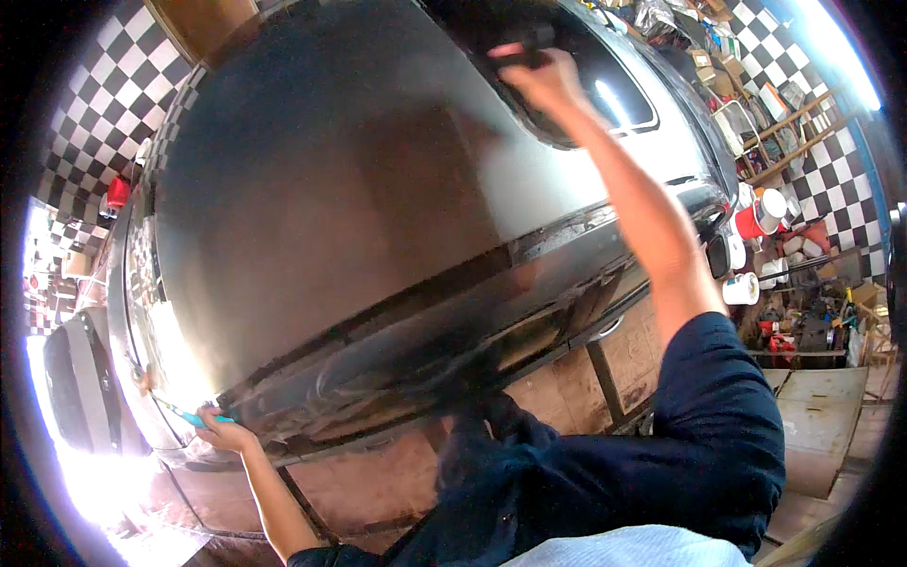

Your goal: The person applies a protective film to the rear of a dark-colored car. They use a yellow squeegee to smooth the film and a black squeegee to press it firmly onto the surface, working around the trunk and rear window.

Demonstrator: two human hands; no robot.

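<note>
My left hand (222,427) grips a slim teal-handled tool (200,417) at the lower left edge of a dark car panel (321,189); the tool's far end is hard to make out in the glare. My right hand (553,80), blurred, is stretched to the upper right, holding a black block-like object (529,49) over the dark glass (605,76) set in the car's body. The broad panel is mostly dull, with a lighter sheen toward that glass.
Cluttered shelves (765,142) line the right wall, with several white tubs (742,288) below. Another dark vehicle (71,378) stands at the left. A red item (118,192) sits near the checkered wall (94,85). The tiled floor (567,387) shows below the car.
</note>
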